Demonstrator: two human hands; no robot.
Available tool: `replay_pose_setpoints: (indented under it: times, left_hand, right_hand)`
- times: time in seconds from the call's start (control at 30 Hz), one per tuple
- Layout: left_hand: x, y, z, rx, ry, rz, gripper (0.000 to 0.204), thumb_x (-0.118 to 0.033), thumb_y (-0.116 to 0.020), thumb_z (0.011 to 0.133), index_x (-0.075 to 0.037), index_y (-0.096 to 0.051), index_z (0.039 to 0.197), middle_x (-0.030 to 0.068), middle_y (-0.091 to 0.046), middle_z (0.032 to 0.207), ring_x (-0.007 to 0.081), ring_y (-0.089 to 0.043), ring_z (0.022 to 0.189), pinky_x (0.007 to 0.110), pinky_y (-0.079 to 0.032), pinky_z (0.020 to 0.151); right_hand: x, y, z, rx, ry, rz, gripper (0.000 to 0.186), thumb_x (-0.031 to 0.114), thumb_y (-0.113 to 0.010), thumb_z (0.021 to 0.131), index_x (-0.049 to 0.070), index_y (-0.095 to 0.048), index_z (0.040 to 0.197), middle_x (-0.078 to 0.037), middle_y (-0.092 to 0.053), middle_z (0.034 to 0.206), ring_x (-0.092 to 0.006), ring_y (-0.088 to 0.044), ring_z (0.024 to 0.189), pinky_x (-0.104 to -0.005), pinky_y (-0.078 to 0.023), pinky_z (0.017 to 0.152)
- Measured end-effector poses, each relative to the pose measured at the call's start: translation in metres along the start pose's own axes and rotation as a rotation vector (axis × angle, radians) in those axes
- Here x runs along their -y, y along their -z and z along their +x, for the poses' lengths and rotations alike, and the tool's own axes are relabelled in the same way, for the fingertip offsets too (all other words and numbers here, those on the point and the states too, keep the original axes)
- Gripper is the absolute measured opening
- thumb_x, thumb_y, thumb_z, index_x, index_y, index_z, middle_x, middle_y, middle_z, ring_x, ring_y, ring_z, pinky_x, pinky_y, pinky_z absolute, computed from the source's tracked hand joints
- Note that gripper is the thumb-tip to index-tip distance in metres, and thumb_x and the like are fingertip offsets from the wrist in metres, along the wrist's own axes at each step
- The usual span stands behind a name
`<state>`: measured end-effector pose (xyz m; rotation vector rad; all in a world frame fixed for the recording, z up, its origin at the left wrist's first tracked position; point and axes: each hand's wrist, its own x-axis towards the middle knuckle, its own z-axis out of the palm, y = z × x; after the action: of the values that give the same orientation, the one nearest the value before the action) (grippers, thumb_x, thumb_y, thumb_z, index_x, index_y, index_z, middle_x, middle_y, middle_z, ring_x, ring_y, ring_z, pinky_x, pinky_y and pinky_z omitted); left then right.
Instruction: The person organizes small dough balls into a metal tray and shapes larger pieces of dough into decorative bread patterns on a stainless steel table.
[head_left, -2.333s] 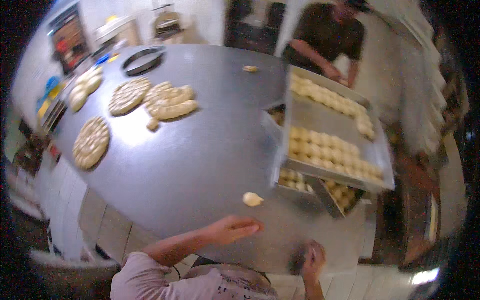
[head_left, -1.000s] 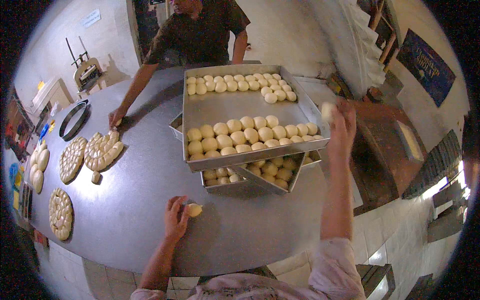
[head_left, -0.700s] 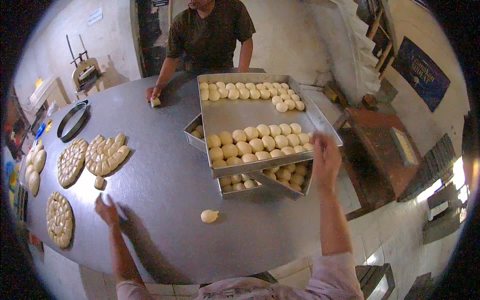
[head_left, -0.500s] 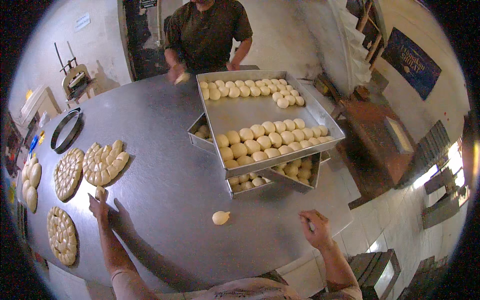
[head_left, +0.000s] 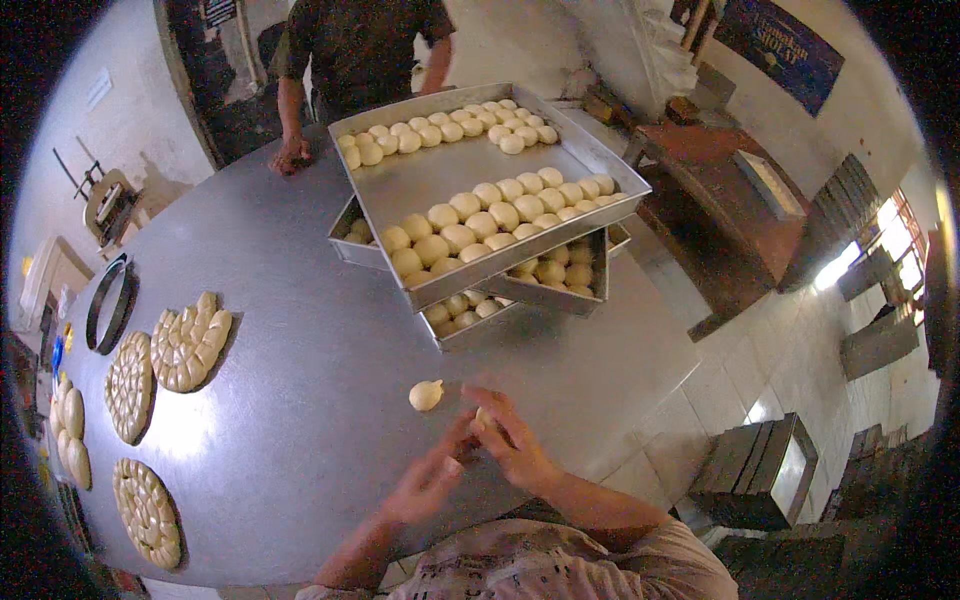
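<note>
My left hand (head_left: 430, 480) and my right hand (head_left: 510, 450) meet at the near part of the metal table (head_left: 300, 440), fingers curled round a small pale dough piece (head_left: 482, 418), mostly hidden. Just beyond my fingers lies a single smooth dough ball (head_left: 425, 395). Above it, stacked metal trays (head_left: 540, 280) hold rows of dough balls (head_left: 460, 235); the top tray has bare metal between its rows. At the left lie scored dough rounds (head_left: 145, 510), a flower-shaped dough cluster (head_left: 190, 345) and longer smooth loaves (head_left: 75, 440).
Across the table stands a person (head_left: 355, 55), one hand (head_left: 290, 155) on the tabletop. A dark metal ring (head_left: 110, 305) sits at the left. To the right are a brown wooden bench (head_left: 710, 200), more stacked metal trays (head_left: 750, 460) and a dark banner (head_left: 775, 55).
My left hand took the small lump beside the flower cluster and has moved right to meet my right hand, which came down from the top tray. The co-worker's arm drew back.
</note>
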<state>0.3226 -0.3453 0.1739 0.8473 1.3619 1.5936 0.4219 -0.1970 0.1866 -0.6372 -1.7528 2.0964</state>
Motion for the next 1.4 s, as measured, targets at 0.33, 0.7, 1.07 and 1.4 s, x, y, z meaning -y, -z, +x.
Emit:
replay_pose_setpoints:
  times: [0.33,0.7,1.07,1.4]
  left_hand:
    - [0.025,0.046,0.016,-0.634,-0.095,0.98,0.029,-0.01,-0.058,0.081,-0.007,-0.056,0.11,0.0119,-0.053,0.111,0.0278,-0.05,0.103,0.037,-0.04,0.088]
    - [0.05,0.014,0.081,-0.486,-0.287,1.31,0.032,-0.008,-0.058,0.078,-0.009,-0.056,0.11,0.0154,-0.053,0.104,0.0317,-0.046,0.1,0.044,-0.035,0.089]
    - [0.06,0.015,0.085,-0.524,-0.208,1.396,0.016,-0.011,-0.058,0.08,-0.002,-0.057,0.093,0.0155,-0.051,0.101,0.034,-0.046,0.093,0.044,-0.037,0.084]
    - [0.056,0.014,0.083,-0.669,-0.021,1.266,0.019,-0.01,-0.058,0.076,-0.001,-0.045,0.087,0.0169,-0.047,0.085,0.0356,-0.044,0.082,0.045,-0.036,0.077]
  right_hand:
    - [0.0,0.223,0.066,-0.585,0.367,-1.567,0.041,0.025,-0.057,0.08,0.006,-0.049,0.116,-0.017,-0.051,0.114,-0.0357,-0.044,0.11,-0.048,-0.032,0.095]
    - [0.0,0.279,0.11,-0.588,0.517,-1.382,0.023,0.02,-0.062,0.07,0.004,-0.053,0.084,-0.016,-0.052,0.091,-0.0344,-0.047,0.092,-0.0469,-0.037,0.084]
    - [0.002,0.301,0.123,-0.464,0.32,-1.277,0.023,0.014,-0.064,0.069,0.002,-0.055,0.087,-0.018,-0.052,0.094,-0.0345,-0.047,0.095,-0.0429,-0.039,0.086]
    - [0.018,0.29,0.121,-0.352,0.174,-1.3,0.034,0.021,-0.06,0.075,0.001,-0.05,0.1,-0.02,-0.049,0.11,-0.0376,-0.044,0.106,-0.0448,-0.031,0.097]
